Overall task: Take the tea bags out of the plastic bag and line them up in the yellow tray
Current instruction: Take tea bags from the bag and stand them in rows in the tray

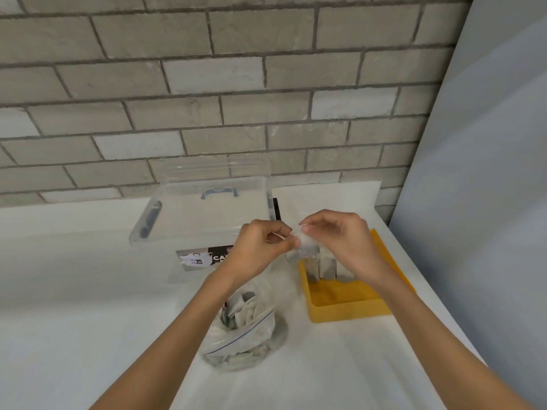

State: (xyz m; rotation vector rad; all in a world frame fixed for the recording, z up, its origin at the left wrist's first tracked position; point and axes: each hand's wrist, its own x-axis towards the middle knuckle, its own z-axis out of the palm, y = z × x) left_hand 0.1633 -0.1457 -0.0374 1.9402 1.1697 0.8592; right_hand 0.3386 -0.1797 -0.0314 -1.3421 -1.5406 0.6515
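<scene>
While both hands hold one tea bag [305, 247] up in the air, the yellow tray [349, 313] sits right under it and a bit to the right, near the right edge of the table [88, 291]. The left hand [260, 247] pinches the tea bag from the left side with its thumb and fingers. The right hand [337, 235] pinches the top of it from the right, with its other fingers curled in. The tea bag hangs with its long side going up and down, over the far left corner of the tray. A few tea bags [327, 269] stand in a row at the far end of the tray, and the near part shows its yellow floor. The right hand is closer to the tray, so I think it can put this one down next to the row. The plastic bag [245, 335] lies open near the front middle of the table, under the left arm, with many tea bags inside. A clear box [207, 214] sits by the back edge.
</scene>
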